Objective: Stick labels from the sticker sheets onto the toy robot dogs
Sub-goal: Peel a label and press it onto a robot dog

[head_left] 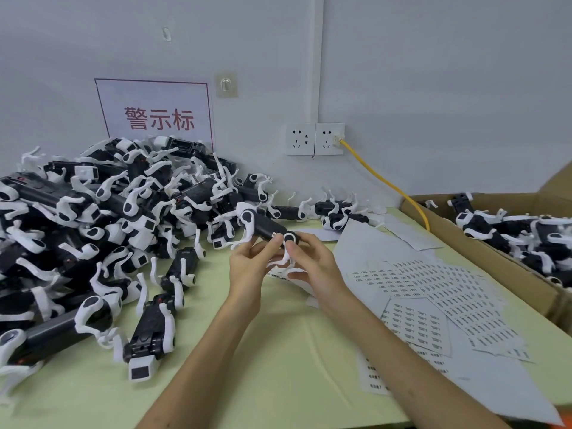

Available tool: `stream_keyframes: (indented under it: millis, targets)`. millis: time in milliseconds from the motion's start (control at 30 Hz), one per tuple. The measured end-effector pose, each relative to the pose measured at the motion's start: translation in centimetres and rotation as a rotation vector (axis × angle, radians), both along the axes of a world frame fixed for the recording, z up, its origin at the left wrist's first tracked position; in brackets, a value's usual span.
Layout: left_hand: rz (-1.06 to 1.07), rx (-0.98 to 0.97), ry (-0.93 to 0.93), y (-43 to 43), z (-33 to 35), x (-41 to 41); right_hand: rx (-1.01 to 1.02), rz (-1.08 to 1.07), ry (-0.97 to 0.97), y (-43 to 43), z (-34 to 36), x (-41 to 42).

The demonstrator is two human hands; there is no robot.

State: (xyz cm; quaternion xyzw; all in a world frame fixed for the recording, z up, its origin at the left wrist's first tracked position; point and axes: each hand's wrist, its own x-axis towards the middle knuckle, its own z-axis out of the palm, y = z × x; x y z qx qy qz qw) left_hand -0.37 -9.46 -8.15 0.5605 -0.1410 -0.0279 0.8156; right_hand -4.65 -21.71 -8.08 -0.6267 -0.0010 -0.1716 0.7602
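A black-and-white toy robot dog (263,226) is held up above the pale green table (278,351) at the middle of the view. My left hand (247,264) grips it from below, fingers curled near its body. My right hand (309,261) holds its near end, with the fingers around a white leg. Sticker sheets (433,292) printed with rows of small labels lie on the table just right of my hands. A big heap of toy robot dogs (108,227) covers the left side of the table.
A cardboard box (510,267) holding more robot dogs stands at the right. A few dogs (337,212) lie along the wall behind the sheets. On the wall are a sign (158,116), two sockets (314,139) and a yellow cable (387,181).
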Motion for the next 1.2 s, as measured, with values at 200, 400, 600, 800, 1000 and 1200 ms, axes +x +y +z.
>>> stream_keyframes:
  millis: [200, 400, 600, 800, 1000, 1200]
  targets:
    - [0.005, 0.027, 0.07, 0.1, -0.2, 0.4, -0.209, -0.052, -0.014, -0.4, -0.2, 0.1]
    - [-0.004, 0.016, -0.002, -0.3, -0.3, 0.2, -0.278, -0.091, -0.046, -0.7, -0.3, 0.3]
    - [0.043, 0.228, 0.003, -0.1, -1.0, 0.8, 0.033, -0.14, 0.213, -2.0, 0.3, 1.0]
    - [-0.087, 0.503, -0.03, -0.9, -1.4, -0.2, 0.769, -0.069, 0.03, -7.2, 2.4, 0.0]
    - [-0.036, 0.435, 0.019, -0.4, -1.1, 0.1, 1.066, -0.123, -0.493, -15.0, 2.4, -3.2]
    - [0.003, 0.342, 0.09, -0.4, -1.0, 0.2, 0.889, -0.234, -0.231, -13.3, 1.8, -2.0]
